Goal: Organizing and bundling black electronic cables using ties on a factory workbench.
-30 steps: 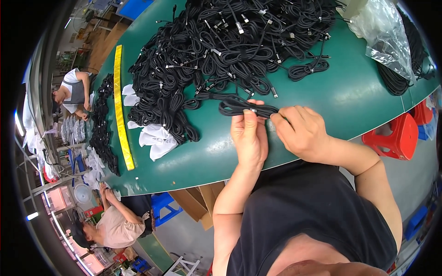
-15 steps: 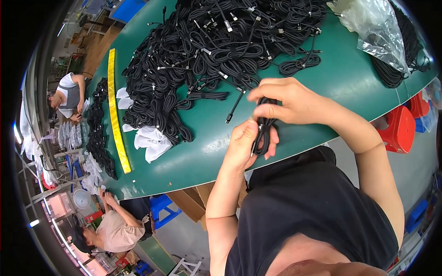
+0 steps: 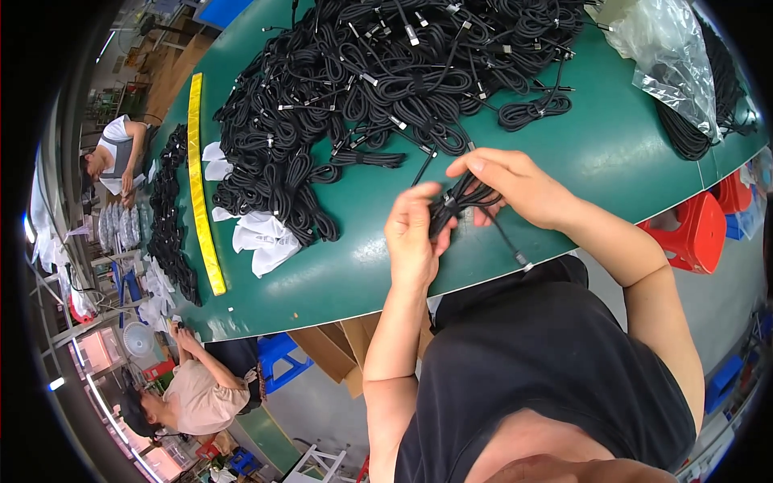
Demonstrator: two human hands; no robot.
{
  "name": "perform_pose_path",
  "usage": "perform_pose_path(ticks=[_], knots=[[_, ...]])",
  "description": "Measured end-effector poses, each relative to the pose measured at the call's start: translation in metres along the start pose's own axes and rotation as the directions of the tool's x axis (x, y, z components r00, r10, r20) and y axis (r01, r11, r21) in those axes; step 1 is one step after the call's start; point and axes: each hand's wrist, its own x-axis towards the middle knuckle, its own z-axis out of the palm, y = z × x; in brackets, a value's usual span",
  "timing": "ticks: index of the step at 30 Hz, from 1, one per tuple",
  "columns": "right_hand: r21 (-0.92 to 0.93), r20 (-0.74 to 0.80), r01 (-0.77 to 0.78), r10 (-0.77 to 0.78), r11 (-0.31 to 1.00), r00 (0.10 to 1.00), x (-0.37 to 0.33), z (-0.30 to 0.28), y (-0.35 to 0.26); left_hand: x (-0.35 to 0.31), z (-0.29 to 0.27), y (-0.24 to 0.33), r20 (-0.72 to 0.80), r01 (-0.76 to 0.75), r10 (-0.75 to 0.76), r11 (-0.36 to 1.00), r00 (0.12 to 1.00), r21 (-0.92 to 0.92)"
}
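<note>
The cable bundle point(image 3: 456, 200) has tilted, its connector point(image 3: 522, 262) now sticking out; both hands, left point(image 3: 411, 229) and right point(image 3: 522, 187), pinch the bundle.

The left hand point(image 3: 412, 229) and right hand point(image 3: 515, 187) partly cover the coiled cable point(image 3: 454, 200). The upper edge crops the cable heap point(image 3: 362, 88); the plastic bag point(image 3: 672, 60) overlaps looped cables point(image 3: 683, 138).

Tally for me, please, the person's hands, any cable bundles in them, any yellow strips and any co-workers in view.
Left hand and right hand: 2
Held cable bundle: 1
Yellow strip: 1
Co-worker in beige and co-worker in grey and white: 2
Total: 6
</note>
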Motion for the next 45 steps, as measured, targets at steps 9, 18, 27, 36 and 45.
perform_pose_path(ticks=[9, 18, 27, 36, 45], knots=[[-0.737, 0.439, 0.65, -0.6, 0.185, 0.669, -0.015, 0.012, 0.007, -0.01, 0.015, -0.005, 0.037, 0.014, 0.0, 0.927, 0.999, -0.374], [-0.803, 0.291, 0.582, -0.769, 0.127, 0.569, -0.017, 0.018, 0.014, -0.012, 0.018, -0.023, 0.124, -0.06, 0.085, 0.979, 0.989, -0.193], [-0.808, 0.248, 0.549, -0.721, 0.214, 0.647, -0.024, 0.017, 0.013, -0.009, 0.02, -0.02, 0.168, -0.041, 0.078, 0.976, 0.983, -0.212], [-0.776, 0.231, 0.592, -0.777, 0.215, 0.585, -0.015, -0.013, -0.022, -0.01, 0.008, -0.005, 0.5, 0.22, -0.123, 0.965, 0.857, -0.14], [-0.635, 0.066, 0.596, -0.734, 0.492, 0.675, -0.006, -0.003, 0.006, -0.021, 0.008, -0.014, 0.306, -0.115, 0.046, 0.971, 0.951, 0.209]])
